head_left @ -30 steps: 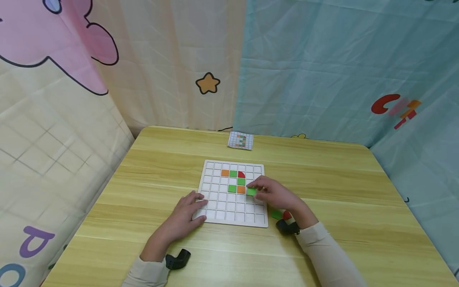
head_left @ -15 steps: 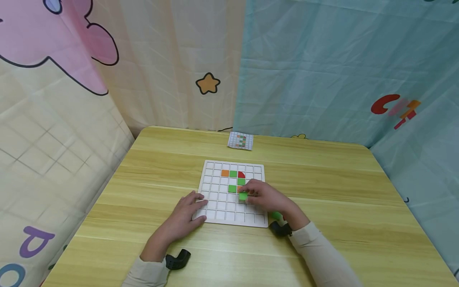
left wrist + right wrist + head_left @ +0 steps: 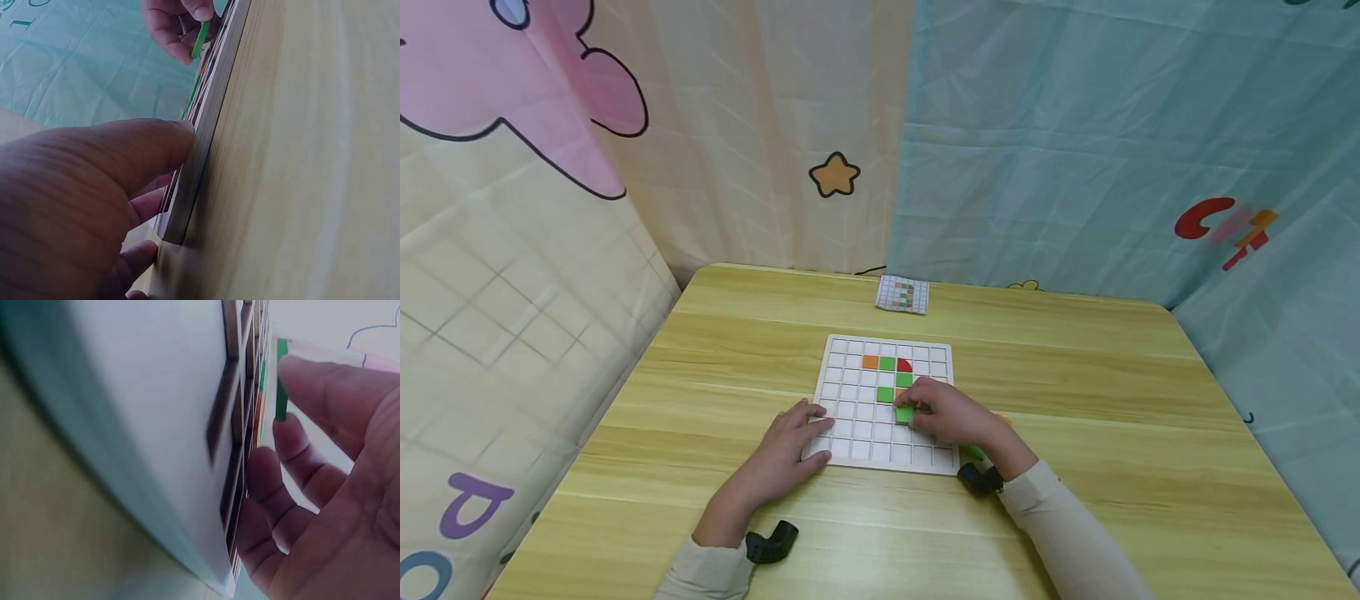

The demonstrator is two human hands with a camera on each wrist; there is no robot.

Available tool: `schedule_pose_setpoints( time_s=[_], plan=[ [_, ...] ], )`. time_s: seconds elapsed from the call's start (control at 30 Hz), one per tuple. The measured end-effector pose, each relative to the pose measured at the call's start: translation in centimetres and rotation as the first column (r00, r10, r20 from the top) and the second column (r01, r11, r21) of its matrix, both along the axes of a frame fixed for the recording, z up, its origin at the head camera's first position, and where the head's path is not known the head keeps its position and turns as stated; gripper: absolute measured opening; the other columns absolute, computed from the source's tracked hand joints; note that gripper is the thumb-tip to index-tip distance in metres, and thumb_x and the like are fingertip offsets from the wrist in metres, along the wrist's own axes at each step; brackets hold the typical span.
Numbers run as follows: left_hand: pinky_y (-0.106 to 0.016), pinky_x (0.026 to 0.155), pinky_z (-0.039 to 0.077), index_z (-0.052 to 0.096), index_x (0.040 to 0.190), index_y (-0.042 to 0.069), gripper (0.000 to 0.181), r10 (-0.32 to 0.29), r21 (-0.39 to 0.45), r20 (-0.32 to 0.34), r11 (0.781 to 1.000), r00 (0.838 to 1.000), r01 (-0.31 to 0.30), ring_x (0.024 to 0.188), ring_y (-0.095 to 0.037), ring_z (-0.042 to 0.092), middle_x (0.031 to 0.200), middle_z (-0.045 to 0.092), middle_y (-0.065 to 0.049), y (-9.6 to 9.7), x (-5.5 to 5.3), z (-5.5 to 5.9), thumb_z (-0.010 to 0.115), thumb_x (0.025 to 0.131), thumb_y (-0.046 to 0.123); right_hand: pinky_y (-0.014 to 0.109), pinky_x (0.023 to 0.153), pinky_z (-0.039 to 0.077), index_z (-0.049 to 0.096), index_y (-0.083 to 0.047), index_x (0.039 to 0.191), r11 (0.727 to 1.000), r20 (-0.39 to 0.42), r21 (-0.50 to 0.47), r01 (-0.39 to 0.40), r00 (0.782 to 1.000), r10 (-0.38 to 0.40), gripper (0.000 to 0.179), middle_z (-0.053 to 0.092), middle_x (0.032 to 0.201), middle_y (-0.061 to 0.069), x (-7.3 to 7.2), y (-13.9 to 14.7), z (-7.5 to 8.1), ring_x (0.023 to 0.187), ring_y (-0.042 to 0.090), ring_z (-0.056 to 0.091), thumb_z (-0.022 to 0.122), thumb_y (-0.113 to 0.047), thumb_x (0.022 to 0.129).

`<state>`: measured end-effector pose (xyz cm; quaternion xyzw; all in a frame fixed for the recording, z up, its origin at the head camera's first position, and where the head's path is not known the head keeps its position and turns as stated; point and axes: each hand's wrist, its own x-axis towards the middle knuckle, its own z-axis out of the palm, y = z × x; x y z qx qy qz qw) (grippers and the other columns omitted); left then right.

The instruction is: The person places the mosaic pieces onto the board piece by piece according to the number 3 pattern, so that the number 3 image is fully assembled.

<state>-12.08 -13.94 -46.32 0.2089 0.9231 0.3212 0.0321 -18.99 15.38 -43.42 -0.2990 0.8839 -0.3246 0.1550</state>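
Curtains [image 3: 1037, 150] hang behind a wooden desk [image 3: 1075, 367], a small patterned card [image 3: 902, 295] near its far edge. Six tiles [image 3: 887, 364] sit in the cells of the board [image 3: 857, 429], one of them partly covered. The right grip [image 3: 951, 412] pinches a green tile [image 3: 904, 415] just over the board, not yet seated; the left grip [image 3: 786, 450] rests loosely spread on the board's edge. Loose green [image 3: 975, 452] and orange [image 3: 1005, 420] pieces beside the board suggest more remains to set; the card is too small to count.
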Motion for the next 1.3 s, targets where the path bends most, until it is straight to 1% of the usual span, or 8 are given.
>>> schedule_pose_setpoints(
  time_s=[0.1, 0.23, 0.33, 0.73, 0.9, 1.07, 1.2, 1.3],
  plan=[
    [-0.057, 0.116, 0.02, 0.061, 0.133, 0.001, 0.046, 0.0, 0.0, 0.0, 1.0, 1.0, 0.0, 0.144, -0.041, 0.026, 0.139, 0.05, -0.012, 0.0, 0.0, 0.0, 0.072, 0.091, 0.016, 0.034, 0.085, 0.046, 0.07, -0.011, 0.117, 1.0, -0.018, 0.023, 0.006, 1.0, -0.005, 0.029, 0.059, 0.107, -0.004, 0.0, -0.2, -0.1, 0.094, 0.015, 0.051, 0.062, -0.001, 0.092],
    [-0.058, 0.116, 0.018, 0.061, 0.133, 0.001, 0.046, 0.0, 0.0, 0.0, 1.0, 1.0, 0.0, 0.144, -0.041, 0.026, 0.139, 0.05, -0.011, 0.0, 0.0, 0.0, 0.072, 0.091, 0.016, 0.035, 0.084, 0.046, 0.07, -0.01, 0.118, 0.999, -0.059, 0.052, -0.003, 0.998, 0.006, 0.029, 0.06, 0.106, -0.002, -0.1, -0.3, -0.1, 0.093, 0.014, 0.051, 0.063, -0.002, 0.091],
    [-0.058, 0.116, 0.017, 0.061, 0.134, 0.001, 0.046, -0.001, 0.0, -0.001, 1.0, 1.0, 0.001, 0.144, -0.041, 0.026, 0.139, 0.05, -0.011, 0.0, 0.0, -0.1, 0.072, 0.091, 0.016, 0.035, 0.084, 0.046, 0.07, -0.01, 0.118, 0.998, -0.073, 0.061, -0.004, 0.997, 0.008, 0.029, 0.06, 0.106, -0.001, 0.0, -0.3, -0.1, 0.092, 0.014, 0.051, 0.064, -0.002, 0.091],
    [-0.059, 0.117, 0.016, 0.061, 0.134, 0.002, 0.046, 0.001, 0.0, 0.0, 1.0, 1.0, -0.001, 0.144, -0.04, 0.026, 0.14, 0.05, -0.011, 0.0, -0.1, -0.2, 0.072, 0.091, 0.016, 0.035, 0.081, 0.046, 0.069, -0.01, 0.119, 0.998, -0.054, 0.061, 0.023, 0.998, -0.02, 0.029, 0.058, 0.103, 0.0, 0.0, -0.3, -0.2, 0.09, 0.015, 0.05, 0.065, -0.004, 0.092],
    [-0.058, 0.117, 0.016, 0.061, 0.134, 0.002, 0.046, 0.005, 0.003, 0.004, 1.0, 1.0, -0.005, 0.144, -0.04, 0.026, 0.14, 0.05, -0.011, 0.0, 0.0, -0.2, 0.072, 0.091, 0.016, 0.037, 0.086, 0.047, 0.07, -0.011, 0.119, 0.998, -0.037, 0.053, 0.037, 0.999, -0.035, 0.028, 0.06, 0.107, 0.0, 0.0, -0.2, -0.2, 0.095, 0.015, 0.052, 0.065, -0.004, 0.091],
    [-0.059, 0.116, 0.016, 0.061, 0.133, 0.002, 0.046, 0.007, 0.004, 0.002, 1.0, 1.0, -0.007, 0.144, -0.04, 0.027, 0.139, 0.05, -0.011, 0.0, 0.0, -0.3, 0.072, 0.091, 0.016, 0.038, 0.089, 0.047, 0.07, -0.011, 0.117, 0.998, -0.039, 0.039, 0.054, 0.998, -0.052, 0.027, 0.06, 0.11, 0.0, 0.1, 0.1, 0.0, 0.099, 0.016, 0.052, 0.066, -0.005, 0.091],
    [-0.06, 0.116, 0.015, 0.061, 0.134, 0.002, 0.046, 0.006, 0.0, -0.001, 1.0, 1.0, -0.006, 0.144, -0.04, 0.027, 0.139, 0.05, -0.01, 0.0, -0.1, -0.3, 0.073, 0.091, 0.016, 0.038, 0.086, 0.047, 0.07, -0.009, 0.117, 0.998, -0.065, 0.019, 0.053, 0.997, -0.052, 0.026, 0.06, 0.109, 0.001, 0.3, 0.6, 0.4, 0.096, 0.018, 0.052, 0.067, -0.005, 0.091],
    [-0.06, 0.116, 0.015, 0.061, 0.134, 0.002, 0.046, 0.005, 0.001, 0.0, 1.0, 1.0, -0.005, 0.144, -0.04, 0.027, 0.139, 0.05, -0.01, 0.0, -0.1, -0.4, 0.072, 0.091, 0.016, 0.038, 0.085, 0.048, 0.07, -0.009, 0.117, 0.997, -0.055, 0.009, 0.079, 0.995, -0.078, 0.026, 0.06, 0.109, 0.001, 0.5, 1.2, 0.7, 0.095, 0.02, 0.052, 0.067, -0.007, 0.092]
  ],
)
